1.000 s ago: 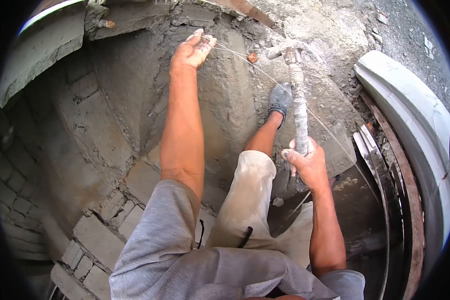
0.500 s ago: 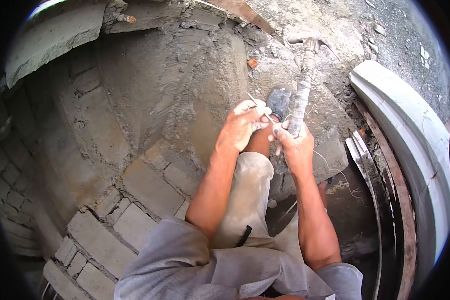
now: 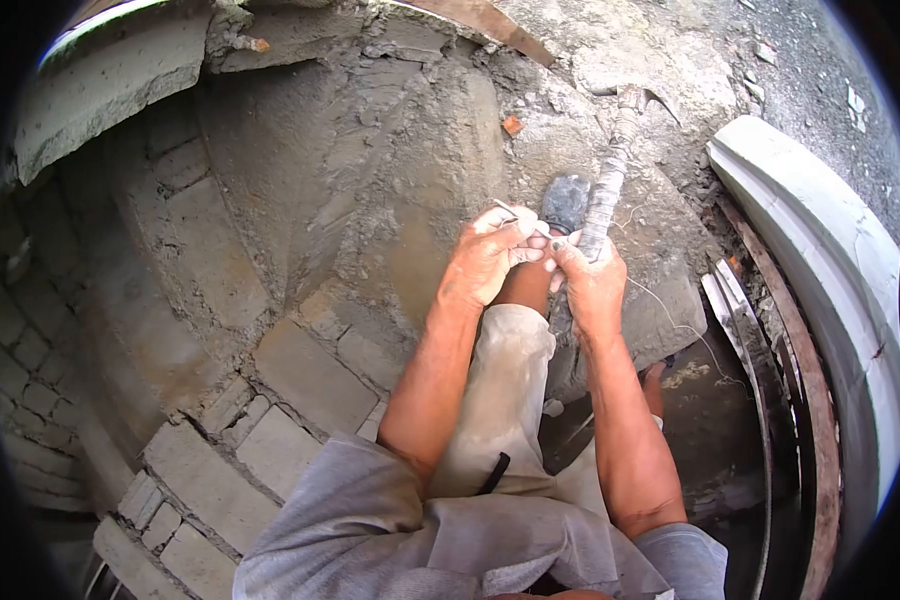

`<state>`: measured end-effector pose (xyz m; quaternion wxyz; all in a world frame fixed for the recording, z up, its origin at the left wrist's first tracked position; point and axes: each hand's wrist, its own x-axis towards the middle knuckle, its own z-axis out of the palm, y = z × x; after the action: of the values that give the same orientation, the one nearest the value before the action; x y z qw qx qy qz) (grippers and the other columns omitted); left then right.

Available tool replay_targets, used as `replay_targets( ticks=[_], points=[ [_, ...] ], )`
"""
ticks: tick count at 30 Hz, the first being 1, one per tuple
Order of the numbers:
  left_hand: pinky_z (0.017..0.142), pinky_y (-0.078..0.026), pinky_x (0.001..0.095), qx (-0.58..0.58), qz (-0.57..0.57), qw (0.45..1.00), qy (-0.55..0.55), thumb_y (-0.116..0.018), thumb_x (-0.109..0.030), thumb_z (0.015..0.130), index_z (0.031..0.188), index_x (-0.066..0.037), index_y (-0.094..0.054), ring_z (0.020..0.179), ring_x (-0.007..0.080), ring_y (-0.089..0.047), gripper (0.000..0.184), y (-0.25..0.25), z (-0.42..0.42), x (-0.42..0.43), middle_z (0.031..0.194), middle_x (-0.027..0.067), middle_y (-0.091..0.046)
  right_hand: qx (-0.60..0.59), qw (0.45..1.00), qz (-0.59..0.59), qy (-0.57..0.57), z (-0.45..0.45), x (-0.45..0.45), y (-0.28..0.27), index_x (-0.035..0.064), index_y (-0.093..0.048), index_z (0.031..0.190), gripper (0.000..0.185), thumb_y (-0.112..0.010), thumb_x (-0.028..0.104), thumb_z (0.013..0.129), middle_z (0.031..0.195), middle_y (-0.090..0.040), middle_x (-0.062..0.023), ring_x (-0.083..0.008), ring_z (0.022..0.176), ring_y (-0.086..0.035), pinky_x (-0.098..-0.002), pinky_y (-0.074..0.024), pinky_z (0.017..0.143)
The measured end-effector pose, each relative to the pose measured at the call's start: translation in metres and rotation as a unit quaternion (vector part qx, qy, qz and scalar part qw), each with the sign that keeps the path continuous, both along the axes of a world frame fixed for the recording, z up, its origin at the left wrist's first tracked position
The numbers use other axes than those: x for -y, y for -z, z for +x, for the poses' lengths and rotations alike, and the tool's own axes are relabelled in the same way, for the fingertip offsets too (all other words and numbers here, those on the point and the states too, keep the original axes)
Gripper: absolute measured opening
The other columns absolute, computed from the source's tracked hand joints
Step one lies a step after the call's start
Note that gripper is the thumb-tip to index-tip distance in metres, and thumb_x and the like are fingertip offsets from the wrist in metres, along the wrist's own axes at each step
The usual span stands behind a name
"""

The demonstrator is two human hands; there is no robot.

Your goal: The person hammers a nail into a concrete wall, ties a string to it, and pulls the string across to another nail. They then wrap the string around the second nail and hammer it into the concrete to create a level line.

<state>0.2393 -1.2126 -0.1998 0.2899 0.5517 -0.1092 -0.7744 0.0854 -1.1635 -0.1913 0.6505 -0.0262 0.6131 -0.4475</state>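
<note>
My right hand is closed around the lower end of a claw hammer, whose handle is wrapped in pale tape. The hammer points away from me with its head up. Close beside it, my left hand pinches a thin, nail-like piece. One end of this piece sticks out past the left fingers, and the other reaches toward my right thumb. A thin pale string trails down to the right from near my right hand. Exactly where the string is held is hidden by the fingers.
Grey block masonry lies at left, beside rough mortar. My shoe rests on a concrete ledge. A long white moulded piece and a rusty strip curve along the right. A dark gap lies below the ledge.
The nail-like piece in my left fingers has tilted lower and shows less above them. Both hands stay close together, and the hammer remains in my right hand. The view has shifted slightly.
</note>
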Motion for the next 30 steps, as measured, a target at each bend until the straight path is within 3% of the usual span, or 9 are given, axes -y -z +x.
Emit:
replay_targets(
  ticks=[5,11,14,16,17,19,21,23,30],
  points=[
    [0.077,-0.055,0.0414,-0.030,0.015,0.999,-0.041,-0.063,-0.015,0.093,0.111,0.004,-0.059,0.085,0.0258,-0.066,0.027,0.002,-0.002,0.000,0.096,0.0163,-0.065,0.015,1.000,0.016,0.003,-0.004,0.008,0.003,0.0007,-0.058,0.085,0.007,-0.065,0.004,0.084,0.069,-0.064,-0.0066,-0.0109,0.051,-0.056,-0.0241,-0.0431,0.047],
    [0.075,-0.055,0.0399,0.008,-0.006,1.000,0.007,-0.060,-0.020,0.095,0.110,0.003,-0.059,0.085,0.0252,-0.065,0.028,0.015,0.000,-0.002,0.094,0.0145,-0.064,0.039,0.999,0.020,0.000,0.004,0.023,0.013,-0.0001,-0.059,0.083,0.007,-0.063,0.005,0.085,0.069,-0.063,-0.0074,-0.0118,0.052,-0.057,-0.0246,-0.0456,0.047],
    [0.072,-0.054,0.0386,-0.020,0.007,0.999,-0.038,-0.059,-0.018,0.095,0.105,0.002,-0.059,0.084,0.0237,-0.065,0.022,0.020,-0.001,0.007,0.092,0.0115,-0.064,0.060,0.998,0.015,0.009,0.009,0.039,0.018,-0.0014,-0.061,0.083,0.008,-0.063,0.006,0.085,0.067,-0.063,-0.0068,-0.0120,0.051,-0.057,-0.0251,-0.0457,0.046],
    [0.071,-0.053,0.0385,-0.148,-0.016,0.988,-0.034,-0.059,-0.016,0.095,0.104,0.000,-0.059,0.082,0.0226,-0.063,0.018,0.026,0.000,0.019,0.090,0.0092,-0.063,0.063,0.998,0.009,0.005,0.013,0.050,0.025,-0.0011,-0.062,0.082,0.008,-0.064,0.006,0.085,0.066,-0.063,-0.0062,-0.0118,0.050,-0.057,-0.0253,-0.0450,0.046],
    [0.071,-0.053,0.0385,-0.147,-0.015,0.988,-0.035,-0.059,-0.016,0.095,0.104,0.000,-0.059,0.082,0.0226,-0.063,0.018,0.028,0.002,0.025,0.090,0.0092,-0.063,0.065,0.998,0.003,0.000,0.015,0.055,0.026,-0.0008,-0.063,0.082,0.009,-0.065,0.007,0.085,0.064,-0.063,-0.0057,-0.0116,0.049,-0.056,-0.0256,-0.0444,0.045],
    [0.075,-0.054,0.0396,-0.045,-0.033,0.994,-0.089,-0.062,-0.017,0.093,0.105,-0.002,-0.058,0.080,0.0221,-0.062,0.020,0.034,0.008,0.040,0.090,0.0085,-0.063,0.062,0.998,0.010,0.017,0.019,0.062,0.027,0.0001,-0.063,0.086,0.009,-0.066,0.009,0.085,0.062,-0.062,-0.0046,-0.0110,0.048,-0.055,-0.0256,-0.0429,0.045],
    [0.088,-0.051,0.0466,-0.084,-0.063,0.985,-0.136,-0.065,-0.017,0.091,0.108,-0.004,-0.058,0.079,0.0201,-0.061,0.022,0.048,0.028,0.067,0.090,0.0060,-0.063,0.049,0.999,0.019,-0.004,0.016,0.064,0.030,0.0010,-0.063,0.089,0.012,-0.067,0.012,0.085,0.061,-0.061,-0.0038,-0.0106,0.047,-0.055,-0.0252,-0.0427,0.045],
    [0.094,-0.047,0.0489,-0.044,-0.033,0.969,-0.240,-0.062,-0.017,0.093,0.110,-0.005,-0.058,0.082,0.0188,-0.061,0.021,0.058,0.049,0.096,0.089,0.0055,-0.063,0.042,0.998,0.023,-0.040,0.006,0.061,0.026,0.0015,-0.062,0.090,0.014,-0.068,0.013,0.085,0.061,-0.060,-0.0032,-0.0101,0.047,-0.054,-0.0251,-0.0428,0.046],
    [0.097,-0.045,0.0494,-0.040,-0.087,0.961,-0.259,-0.059,-0.014,0.094,0.117,-0.002,-0.056,0.089,0.0218,-0.059,0.026,0.084,0.074,0.179,0.097,0.0093,-0.062,0.029,0.991,0.026,-0.128,-0.015,0.014,0.014,0.0019,-0.057,0.096,0.025,-0.071,0.017,0.083,0.063,-0.057,-0.0020,-0.0089,0.049,-0.052,-0.0252,-0.0433,0.047]
  ],
)
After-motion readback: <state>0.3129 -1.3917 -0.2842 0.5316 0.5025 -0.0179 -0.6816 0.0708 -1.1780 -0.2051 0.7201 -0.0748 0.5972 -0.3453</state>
